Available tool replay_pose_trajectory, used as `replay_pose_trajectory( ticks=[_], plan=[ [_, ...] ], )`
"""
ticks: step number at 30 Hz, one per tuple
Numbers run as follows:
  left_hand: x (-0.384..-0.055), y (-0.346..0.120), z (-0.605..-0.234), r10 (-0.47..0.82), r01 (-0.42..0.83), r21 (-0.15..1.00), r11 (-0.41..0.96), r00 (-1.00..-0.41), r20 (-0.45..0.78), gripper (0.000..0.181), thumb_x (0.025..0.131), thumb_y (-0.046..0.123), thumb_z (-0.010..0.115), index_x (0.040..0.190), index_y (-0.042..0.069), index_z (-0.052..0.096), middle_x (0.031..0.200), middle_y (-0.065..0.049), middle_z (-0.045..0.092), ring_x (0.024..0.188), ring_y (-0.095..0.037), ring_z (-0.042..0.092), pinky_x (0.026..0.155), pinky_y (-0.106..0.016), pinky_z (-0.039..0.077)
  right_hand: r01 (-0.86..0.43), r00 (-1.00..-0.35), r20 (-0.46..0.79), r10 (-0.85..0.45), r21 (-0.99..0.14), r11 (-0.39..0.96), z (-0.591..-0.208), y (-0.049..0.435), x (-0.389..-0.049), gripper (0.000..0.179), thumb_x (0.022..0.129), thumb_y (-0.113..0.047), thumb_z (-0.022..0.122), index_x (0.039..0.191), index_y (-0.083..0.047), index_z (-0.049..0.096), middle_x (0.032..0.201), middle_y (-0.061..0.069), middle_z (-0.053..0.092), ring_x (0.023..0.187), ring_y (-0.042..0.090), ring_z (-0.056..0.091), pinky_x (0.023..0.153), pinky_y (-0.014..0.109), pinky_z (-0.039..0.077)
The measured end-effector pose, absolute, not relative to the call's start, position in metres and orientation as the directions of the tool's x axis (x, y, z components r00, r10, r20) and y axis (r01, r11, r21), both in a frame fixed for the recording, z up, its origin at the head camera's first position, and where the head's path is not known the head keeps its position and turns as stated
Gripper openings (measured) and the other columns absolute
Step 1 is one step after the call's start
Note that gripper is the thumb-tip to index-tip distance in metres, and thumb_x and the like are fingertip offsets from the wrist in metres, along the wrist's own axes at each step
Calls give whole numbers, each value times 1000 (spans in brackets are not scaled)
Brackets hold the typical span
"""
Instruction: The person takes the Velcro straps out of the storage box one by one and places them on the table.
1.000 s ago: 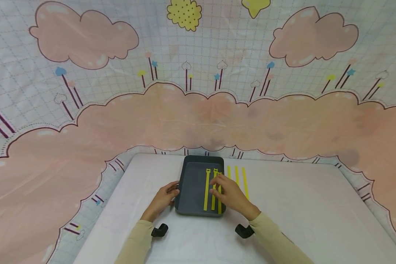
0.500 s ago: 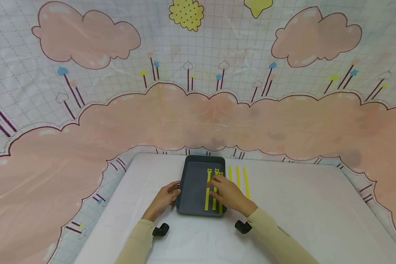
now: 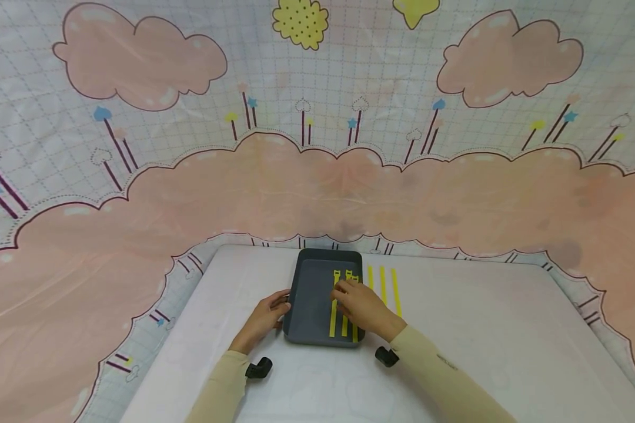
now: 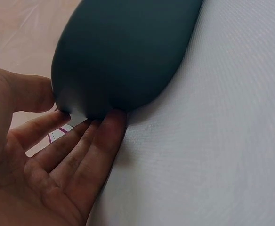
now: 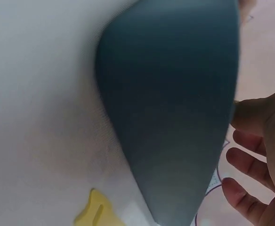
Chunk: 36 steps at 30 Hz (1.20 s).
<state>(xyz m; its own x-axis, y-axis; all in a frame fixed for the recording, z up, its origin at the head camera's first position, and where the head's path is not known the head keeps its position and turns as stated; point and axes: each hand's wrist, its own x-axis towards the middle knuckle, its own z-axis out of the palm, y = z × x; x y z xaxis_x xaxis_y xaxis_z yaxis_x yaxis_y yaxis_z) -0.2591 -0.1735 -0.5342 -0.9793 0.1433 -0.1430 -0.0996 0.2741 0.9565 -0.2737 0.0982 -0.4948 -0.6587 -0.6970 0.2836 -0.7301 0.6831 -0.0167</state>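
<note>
A dark grey tray lies on the white table, with three yellow strap-like cable ties side by side in its right half. My left hand holds the tray's left side; in the left wrist view, the thumb reaches over the rim and the fingers touch the outer wall. My right hand is over the ties with bent fingers, its fingertips at the leftmost tie. In the right wrist view, the tray wall hides the thumb tip, so whether it pinches the tie cannot be seen.
More yellow cable ties lie on the table just right of the tray. White table surface stretches to both sides. A printed cloth hangs behind. Black wrist devices show at both sleeves.
My right hand has shifted slightly left and its thumb and fingers have drawn closer together over the leftmost tie. The left hand stays on the tray.
</note>
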Motion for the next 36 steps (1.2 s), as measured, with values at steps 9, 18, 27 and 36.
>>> replay_pose_trajectory(
  ticks=[9, 18, 27, 36],
  plan=[
    [-259, -174, -534, 145, -104, 955, 279, -978, -149, 45, 99, 10, 55, 144, 7, 48, 141, -22, 54, 125, -35, 56, 73, -34, 55, -743, -629, 247, -738, 91, 663, -501, 93, -280, 25, 89, -21, 73, 113, -22, 64, 112, -1, 61, 105, 17, 60, 81, 34, 54],
    [-261, -175, -536, 151, -98, 959, 265, -978, -142, 46, 99, 11, 55, 145, 8, 48, 140, -21, 55, 125, -34, 57, 75, -36, 56, -729, -630, 218, -746, 164, 664, -505, 90, -286, 24, 91, -23, 72, 112, -25, 63, 114, -1, 61, 105, 17, 59, 80, 34, 54],
    [-259, -175, -537, 148, -103, 954, 280, -978, -149, 46, 99, 12, 56, 144, 8, 48, 139, -20, 57, 123, -33, 58, 74, -36, 55, -727, -636, 161, -755, 204, 656, -510, 86, -289, 25, 93, -19, 68, 117, -25, 63, 117, 0, 60, 106, 18, 59, 82, 38, 55],
    [-258, -175, -535, 147, -99, 955, 279, -979, -144, 46, 99, 12, 56, 144, 8, 48, 139, -20, 57, 123, -33, 58, 74, -35, 55, -726, -640, 135, -756, 217, 653, -511, 81, -292, 25, 96, -13, 62, 118, -25, 63, 117, 0, 60, 105, 19, 59, 82, 39, 54]
  ],
)
